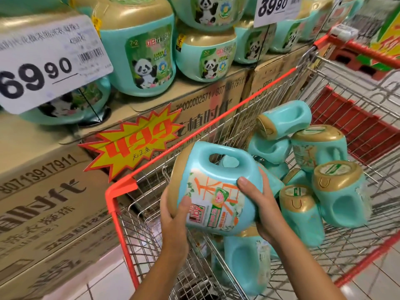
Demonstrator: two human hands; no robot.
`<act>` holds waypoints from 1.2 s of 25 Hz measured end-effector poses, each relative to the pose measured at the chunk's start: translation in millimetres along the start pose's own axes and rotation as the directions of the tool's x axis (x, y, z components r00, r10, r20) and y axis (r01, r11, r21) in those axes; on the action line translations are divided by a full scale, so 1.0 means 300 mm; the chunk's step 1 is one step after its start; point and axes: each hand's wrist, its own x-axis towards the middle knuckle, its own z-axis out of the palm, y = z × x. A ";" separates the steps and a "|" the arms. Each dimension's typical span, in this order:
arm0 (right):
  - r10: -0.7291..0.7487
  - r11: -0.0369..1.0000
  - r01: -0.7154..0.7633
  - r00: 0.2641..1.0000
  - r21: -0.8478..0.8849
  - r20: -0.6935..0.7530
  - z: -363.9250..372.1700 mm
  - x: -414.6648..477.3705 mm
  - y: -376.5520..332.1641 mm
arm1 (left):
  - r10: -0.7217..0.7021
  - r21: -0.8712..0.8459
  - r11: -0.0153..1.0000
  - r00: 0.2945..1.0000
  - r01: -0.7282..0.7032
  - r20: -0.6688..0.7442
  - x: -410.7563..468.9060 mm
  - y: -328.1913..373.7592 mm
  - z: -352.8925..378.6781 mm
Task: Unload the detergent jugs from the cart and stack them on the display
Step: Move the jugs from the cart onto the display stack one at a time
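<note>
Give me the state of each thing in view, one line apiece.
held jug, capped, tipped on its side over the cart.
left hand, grips the held jug's cap end.
right hand, grips its base end.
cart jugs, piled loosely at mixed angles.
display jugs, upright on cardboard boxes.

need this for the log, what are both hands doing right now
Left hand: holding the gold-cap end of a detergent jug, thumb on its label.
Right hand: holding the same jug at its other end.
</note>
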 end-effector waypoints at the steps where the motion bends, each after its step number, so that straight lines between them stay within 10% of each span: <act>1: -0.007 0.997 0.007 1.000 -0.077 -0.004 0.008 -0.013 -0.003 | 0.008 -0.027 1.000 1.000 -0.009 -0.026 -0.001 0.006 -0.002; 5: -0.150 0.922 0.129 0.988 -0.365 -0.028 0.009 -0.009 -0.082 | 0.039 -0.038 0.998 0.999 -0.040 -0.022 0.004 0.097 -0.032; 10: -0.083 0.778 0.249 0.951 -0.577 0.299 0.101 -0.013 -0.125 | 0.001 0.078 0.997 0.996 -0.008 0.093 0.001 0.239 -0.099; 22: -0.271 0.949 0.295 0.944 -0.111 0.188 0.431 -0.230 -0.021 | 0.109 -0.096 0.989 0.993 -0.112 -0.034 -0.256 0.441 -0.330; 30: -0.154 0.969 0.236 0.798 -0.068 0.582 0.687 -0.360 0.081 | 0.251 -0.071 0.946 0.857 -0.315 -0.451 -0.582 0.459 -0.522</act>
